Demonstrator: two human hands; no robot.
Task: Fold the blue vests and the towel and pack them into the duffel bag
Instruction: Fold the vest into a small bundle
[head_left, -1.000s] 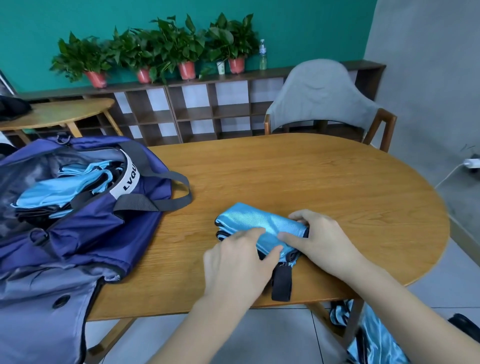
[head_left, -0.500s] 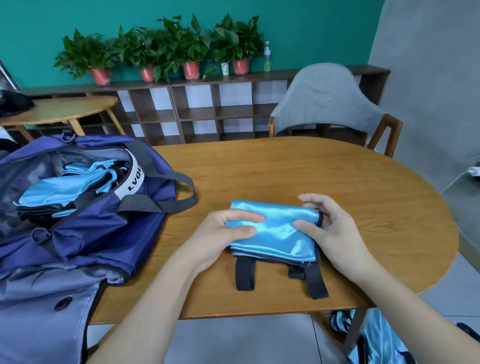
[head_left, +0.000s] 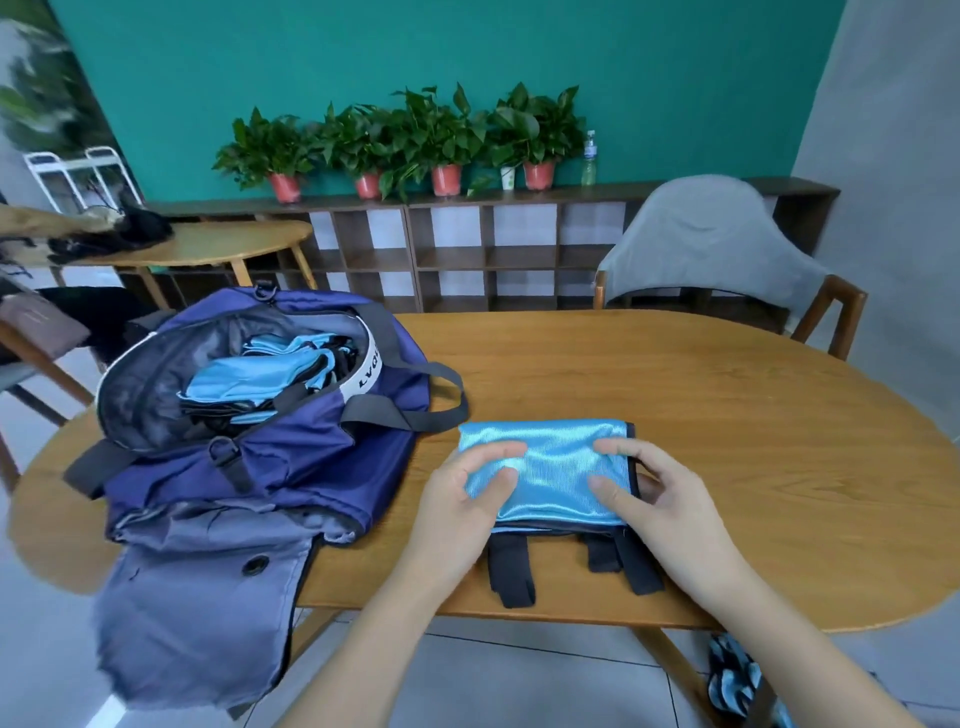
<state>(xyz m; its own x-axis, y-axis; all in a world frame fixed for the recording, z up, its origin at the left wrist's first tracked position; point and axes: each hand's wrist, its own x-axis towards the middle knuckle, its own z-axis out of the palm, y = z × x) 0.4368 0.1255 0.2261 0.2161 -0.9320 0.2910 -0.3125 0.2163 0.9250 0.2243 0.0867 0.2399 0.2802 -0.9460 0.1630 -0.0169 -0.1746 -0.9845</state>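
Your left hand (head_left: 464, 499) and right hand (head_left: 657, 501) both reach forward, forearms bare, fingers curled and thumbs pinching, palms facing each other.

A shiny light-blue folded vest (head_left: 550, 470) with black straps is seen on a light-brown wooden table (head_left: 727, 415); a navy duffel bag (head_left: 291, 452) is trimmed in grey, with a white band.

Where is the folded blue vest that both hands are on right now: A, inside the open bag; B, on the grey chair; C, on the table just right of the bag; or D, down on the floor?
C: the folded vest lies on the table beside the bag, with the left hand and the right hand gripping its two ends.
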